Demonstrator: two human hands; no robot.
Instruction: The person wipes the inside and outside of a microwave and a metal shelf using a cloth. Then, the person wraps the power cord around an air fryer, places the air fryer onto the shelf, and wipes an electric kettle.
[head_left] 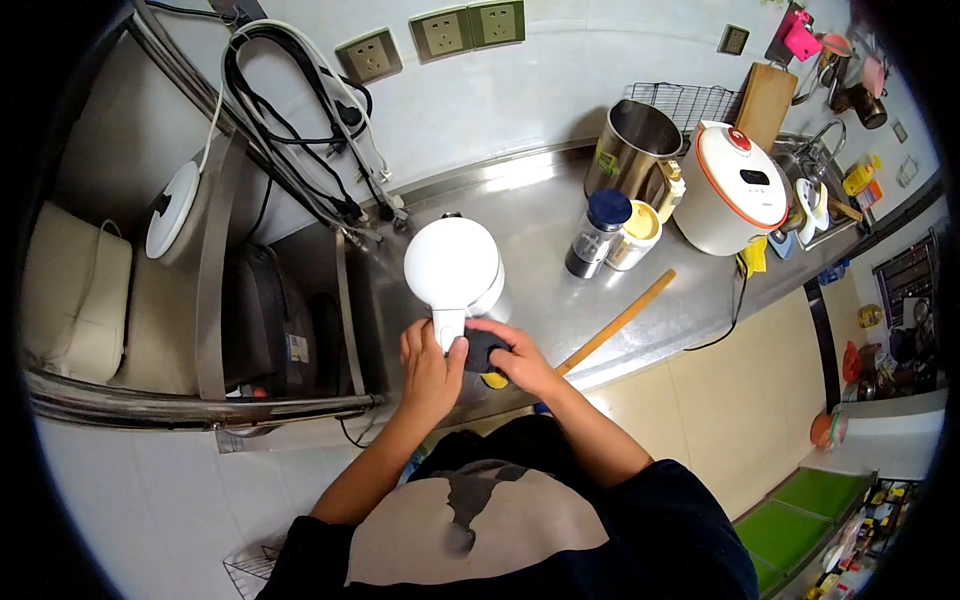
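A white electric kettle (452, 262), seen from above with its round lid up, stands near the left part of the steel counter. Its handle points toward me, and my left hand (432, 372) is closed around that handle, thumb on top. Beside the handle, my right hand (515, 358) grips a dark grey cloth (485, 350), bunched up and touching the kettle's near side. Just below the cloth a small yellow item (495, 380) shows, mostly hidden. To the right of my right hand lies a wooden stick (622, 320), slanting over the counter's front edge.
Toward the back right stand a blue-lidded clear jar (597, 235), a cream-lidded container (637, 235), a steel pitcher (635, 150) and a white rice cooker (735, 190). Cables (290, 110) hang on the left wall above a metal rack (215, 270). A sink (800, 160) is farther right.
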